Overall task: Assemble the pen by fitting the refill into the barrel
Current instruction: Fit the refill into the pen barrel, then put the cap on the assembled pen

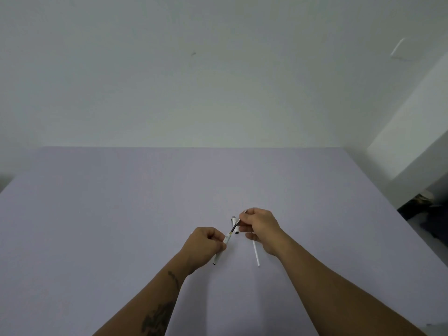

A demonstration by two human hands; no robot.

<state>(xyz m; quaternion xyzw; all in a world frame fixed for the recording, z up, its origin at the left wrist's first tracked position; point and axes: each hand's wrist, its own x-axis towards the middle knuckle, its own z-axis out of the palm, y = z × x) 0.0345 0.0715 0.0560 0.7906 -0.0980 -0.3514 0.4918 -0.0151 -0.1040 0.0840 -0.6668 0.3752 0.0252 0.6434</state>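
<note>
Half done, I judge: left hand [206, 241] pinches the barrel [221, 251], right hand [259, 225] pinches the refill [234, 227], partly inserted.

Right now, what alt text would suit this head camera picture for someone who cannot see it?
Two bare hands meet over a lilac table: the left hand grips a white pen barrel, while the right hand feeds a thin dark refill into its open end. Another white pen part and a thin white stick lie beside them.
</note>
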